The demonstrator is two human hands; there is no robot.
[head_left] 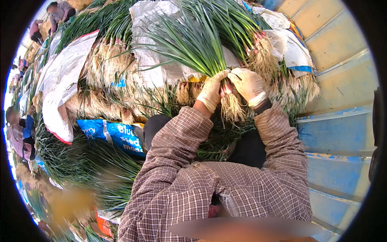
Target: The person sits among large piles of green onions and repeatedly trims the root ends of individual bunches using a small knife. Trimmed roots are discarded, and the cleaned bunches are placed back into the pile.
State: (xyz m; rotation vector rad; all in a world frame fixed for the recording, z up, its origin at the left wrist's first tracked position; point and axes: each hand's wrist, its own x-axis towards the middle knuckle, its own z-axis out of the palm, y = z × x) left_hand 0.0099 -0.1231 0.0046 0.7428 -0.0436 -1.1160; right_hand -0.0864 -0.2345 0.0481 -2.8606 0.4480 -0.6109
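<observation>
A bunch of green onions (217, 56) stands in front of me, green leaves fanning up and away, pale hairy roots hanging down. My left hand (212, 89), in a cream glove, is closed round the stems just above the reddish bulbs. On the other side, my right hand (246, 84), gloved alike, has its fingers pinched together against the stems near the left thumb. Whatever lies between those right fingertips is too small to make out. Just beyond my right hand lies another heap of green onions (260, 48), roots toward me.
A white woven sack (151, 44) lies over the stacked onions ahead, another white sack (66, 82) to the left. A blue printed sack (115, 135) is by my left knee. Worn metal panels (338, 133) wall the right side. Other people (60, 14) work at far left.
</observation>
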